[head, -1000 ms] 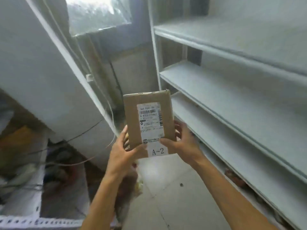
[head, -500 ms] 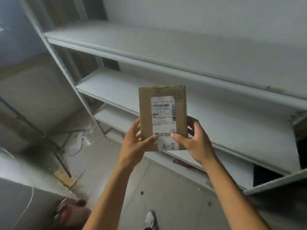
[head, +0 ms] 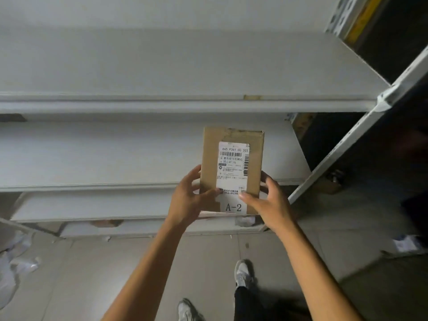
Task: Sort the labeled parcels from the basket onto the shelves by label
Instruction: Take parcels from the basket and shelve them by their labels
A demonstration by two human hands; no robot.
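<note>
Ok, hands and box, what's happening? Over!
Left hand and right hand both grip the cardboard parcel, label A-2 facing up. Parcel held in front of the white shelves, not set down. Nothing in the way.

I see the brown cardboard parcel (head: 232, 169) held between left hand (head: 188, 200) and right hand (head: 268, 201). Behind it stand white metal shelves (head: 139, 105); below lies the tiled floor (head: 92, 274).

Parcel marked A-2, held before the shelves

The brown cardboard parcel (head: 231, 167) stands upright, its white shipping label (head: 232, 170) facing the camera (barcodes above, "A-2" at the bottom); it hangs in front of the white shelves (head: 115, 156), level with the middle boards.
</note>
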